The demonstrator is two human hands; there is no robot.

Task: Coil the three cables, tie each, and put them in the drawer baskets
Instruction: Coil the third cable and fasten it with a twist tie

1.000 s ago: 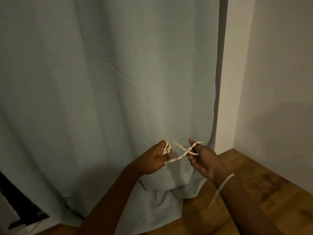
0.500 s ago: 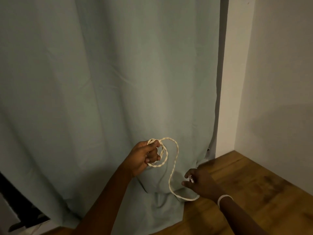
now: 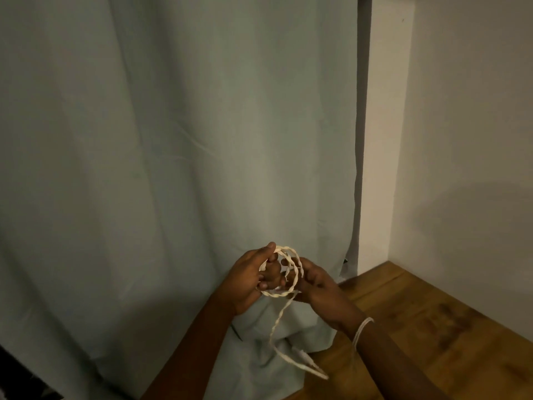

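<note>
A thin cream twisted cable point(image 3: 291, 262) is looped into small coils between both hands, low in the middle of the head view. My left hand point(image 3: 251, 280) holds the coils, with its fingers through the loops. My right hand point(image 3: 315, 280) grips the cable at the coils' right side. A loose tail point(image 3: 278, 327) hangs down from the coils and ends in a pale plug point(image 3: 310, 363) near the floor. A white tie point(image 3: 360, 330) sits round my right wrist. No drawer or baskets are in view.
A pale grey-green curtain point(image 3: 173, 168) hangs right behind the hands and bunches on the wooden floor point(image 3: 432, 327). A white wall corner point(image 3: 386, 140) stands at the right. Something dark point(image 3: 17, 376) shows at the bottom left.
My right hand came up from low near the floor to the coils at my left hand, adding a loop. The hanging loop is shorter and the tail now dangles below.
</note>
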